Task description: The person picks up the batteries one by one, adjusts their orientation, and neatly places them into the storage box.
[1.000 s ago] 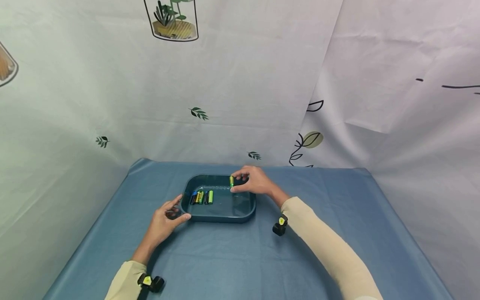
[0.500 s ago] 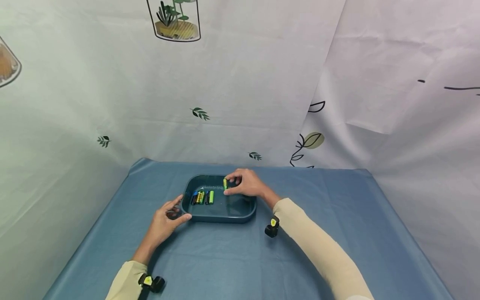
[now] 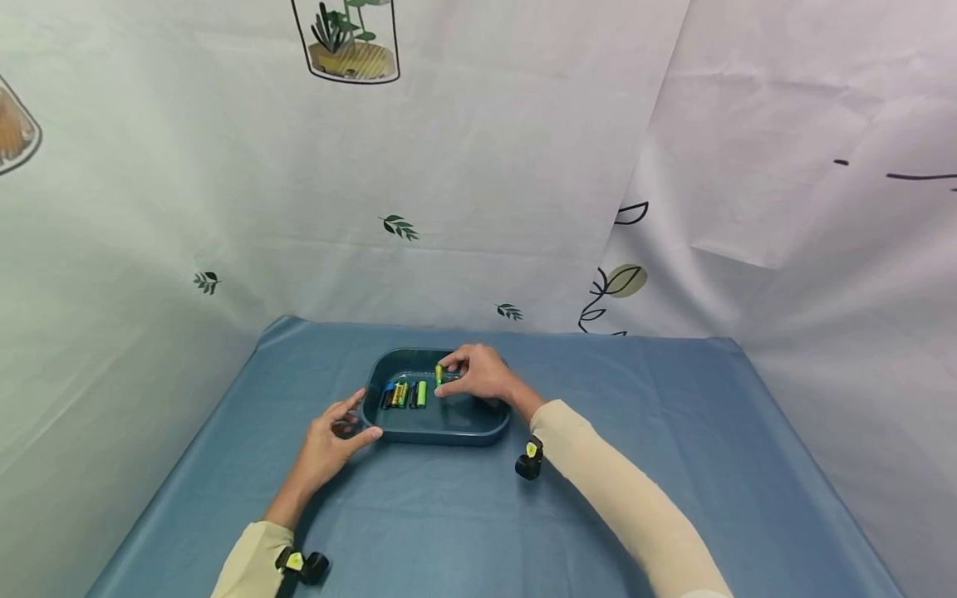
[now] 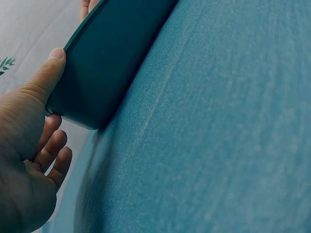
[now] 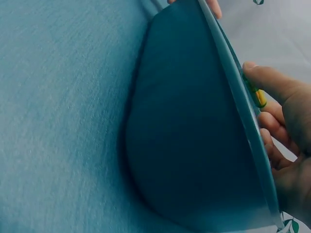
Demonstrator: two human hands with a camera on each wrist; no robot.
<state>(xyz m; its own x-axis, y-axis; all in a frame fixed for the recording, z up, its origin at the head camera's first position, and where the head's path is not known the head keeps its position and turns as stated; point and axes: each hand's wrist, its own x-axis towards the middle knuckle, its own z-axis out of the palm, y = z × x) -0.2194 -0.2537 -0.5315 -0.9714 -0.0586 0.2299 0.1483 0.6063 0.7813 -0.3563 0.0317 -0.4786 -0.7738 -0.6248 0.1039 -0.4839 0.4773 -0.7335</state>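
Note:
A dark teal tray (image 3: 459, 437) stands towards the far side of the table. My left hand (image 3: 326, 444) holds it by its left end. In the left wrist view the thumb (image 4: 46, 73) presses the rim while the other fingers lie around the corner. Over the tray's middle, my right hand (image 3: 484, 374) pinches a yellow-green battery (image 3: 439, 375) upright between thumb and fingers. Only the battery's yellow end (image 5: 261, 98) shows past the rim in the right wrist view. Left of it, several batteries (image 3: 402, 394) lie side by side in the tray, a light green battery (image 3: 422, 394) rightmost.
Blue cloth (image 3: 449, 515) covers the table around the tray. Close behind the table's far edge hangs a pale printed curtain (image 3: 478, 166), which also runs along both sides.
My right hand has moved left and slightly nearer with the battery, from the tray's back right towards the row. The left hand has stayed on the tray.

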